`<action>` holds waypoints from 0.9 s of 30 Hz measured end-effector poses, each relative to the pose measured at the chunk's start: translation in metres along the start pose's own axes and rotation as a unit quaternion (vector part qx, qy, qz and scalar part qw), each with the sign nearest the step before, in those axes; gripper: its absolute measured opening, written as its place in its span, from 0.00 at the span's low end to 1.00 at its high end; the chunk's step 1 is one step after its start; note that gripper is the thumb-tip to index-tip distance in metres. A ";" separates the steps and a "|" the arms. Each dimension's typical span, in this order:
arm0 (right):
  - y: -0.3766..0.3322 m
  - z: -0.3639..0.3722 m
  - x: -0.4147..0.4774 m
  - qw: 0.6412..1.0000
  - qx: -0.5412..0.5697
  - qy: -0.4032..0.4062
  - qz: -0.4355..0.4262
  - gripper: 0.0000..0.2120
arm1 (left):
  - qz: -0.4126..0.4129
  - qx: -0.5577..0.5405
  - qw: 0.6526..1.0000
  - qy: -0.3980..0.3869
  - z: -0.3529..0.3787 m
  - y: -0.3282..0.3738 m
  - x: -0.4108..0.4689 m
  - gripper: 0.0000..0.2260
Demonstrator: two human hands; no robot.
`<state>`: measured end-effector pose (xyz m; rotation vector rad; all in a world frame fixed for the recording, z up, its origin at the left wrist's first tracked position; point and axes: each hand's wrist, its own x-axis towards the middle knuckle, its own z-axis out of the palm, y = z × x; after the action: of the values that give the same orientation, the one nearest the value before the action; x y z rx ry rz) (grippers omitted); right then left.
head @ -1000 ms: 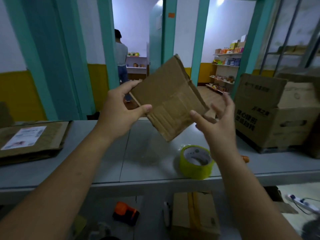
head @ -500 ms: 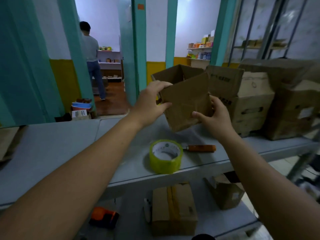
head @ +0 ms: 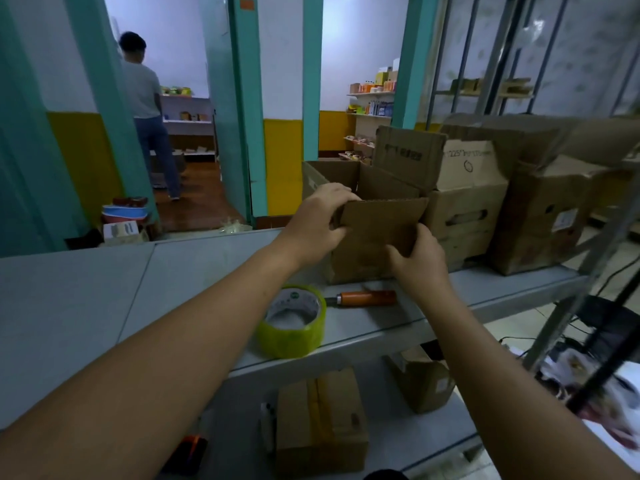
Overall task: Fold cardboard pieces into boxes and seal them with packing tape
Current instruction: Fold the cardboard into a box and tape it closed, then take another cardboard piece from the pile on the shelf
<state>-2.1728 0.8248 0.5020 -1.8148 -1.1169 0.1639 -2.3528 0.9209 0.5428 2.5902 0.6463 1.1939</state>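
Observation:
A small brown cardboard box (head: 377, 223), opened into shape with its top flaps up, stands on the grey table (head: 86, 306). My left hand (head: 320, 225) grips the near flap at its left top corner, fingers curled over the edge. My right hand (head: 420, 256) pinches the same flap at its lower right corner. A roll of yellow-green packing tape (head: 293, 322) lies flat on the table in front of the box. Beside it lies a knife with an orange handle (head: 367, 298).
Larger cardboard boxes (head: 471, 199) crowd the table's right end. A sealed box (head: 320, 419) and a smaller one (head: 424, 381) sit on the lower shelf. A metal rack upright (head: 588, 254) slants at right. A person (head: 145, 109) stands in the back room.
The flat cardboard piece held up in the air has been opened into a box and lowered onto the table. My view turned right; both hands now hold its near flap.

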 end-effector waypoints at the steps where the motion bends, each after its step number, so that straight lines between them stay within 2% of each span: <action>1: -0.002 -0.001 -0.005 1.000 -0.004 0.017 -0.014 0.33 | -0.004 -0.002 1.000 -0.002 0.001 0.000 0.001 0.21; 5: -0.007 -0.010 -0.022 0.995 -0.017 0.036 -0.087 0.34 | -0.001 -0.017 1.000 -0.023 0.004 -0.001 0.000 0.25; 8: -0.013 -0.018 -0.030 0.989 -0.040 0.047 -0.133 0.31 | -0.034 -0.038 0.998 -0.028 0.001 0.001 -0.008 0.35; 10: -0.023 -0.023 -0.036 0.986 -0.072 0.028 -0.147 0.31 | -0.057 -0.036 0.997 -0.036 -0.008 0.001 -0.014 0.41; 12: -0.036 -0.026 -0.041 0.979 -0.126 0.000 -0.160 0.32 | -0.075 0.016 0.994 -0.072 -0.022 0.003 -0.022 0.44; 14: -0.051 -0.028 -0.046 0.967 -0.184 -0.026 -0.174 0.32 | -0.085 0.154 0.978 -0.114 -0.043 0.001 -0.033 0.43; 17: -0.085 -0.026 -0.054 0.946 -0.246 -0.047 -0.208 0.30 | -0.100 0.319 0.930 -0.151 -0.088 -0.007 -0.059 0.41; 22: -0.155 0.015 -0.076 0.911 -0.256 -0.090 -0.310 0.28 | -0.169 0.390 0.893 -0.146 -0.173 -0.024 -0.122 0.36; 27: -0.230 0.111 -0.113 0.868 -0.246 -0.162 -0.400 0.26 | -0.282 0.430 0.848 -0.130 -0.265 -0.034 -0.196 0.34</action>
<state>-2.4392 0.8404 0.5842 -1.6060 -2.2227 -0.3547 -2.6775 0.8613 0.5706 2.7170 2.0610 0.3615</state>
